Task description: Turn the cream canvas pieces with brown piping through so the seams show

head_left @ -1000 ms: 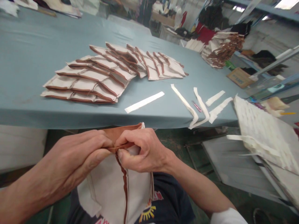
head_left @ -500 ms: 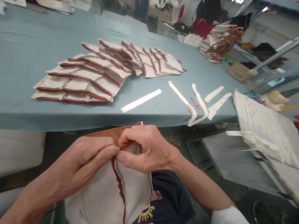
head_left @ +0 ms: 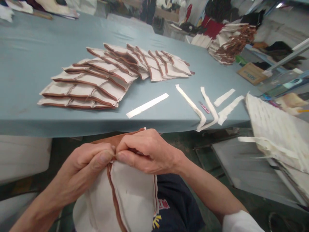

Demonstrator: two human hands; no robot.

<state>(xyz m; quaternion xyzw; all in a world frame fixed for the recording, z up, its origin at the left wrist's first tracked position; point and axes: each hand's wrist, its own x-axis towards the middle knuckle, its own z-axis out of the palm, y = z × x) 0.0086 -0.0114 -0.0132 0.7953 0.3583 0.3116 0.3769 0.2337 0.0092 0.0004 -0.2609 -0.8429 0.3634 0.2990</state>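
Over my lap, in front of the table edge, hangs a sewn fabric piece (head_left: 135, 190), off-white with a brown seam strip down its middle and brown cloth along the top. My left hand (head_left: 90, 164) pinches its upper edge at the top of the seam. Right beside it, my right hand (head_left: 147, 151) grips the same edge, thumb against the curled fingers. The two sets of fingertips nearly touch, and they hide the bit of cloth between them.
On the blue-green table (head_left: 21, 61) lie overlapping off-white pieces with brown edging (head_left: 84, 87). Closer by are white strips (head_left: 147, 105) and a small pink tool (head_left: 204, 107). A layered white stack (head_left: 272, 129) stands at right; a brown-and-white pile (head_left: 231, 43) lies behind.
Both hands have shifted slightly left along the seam, still pinching the cloth. The brown seam strip now hangs straighter and smoother below them. The view has turned a little.
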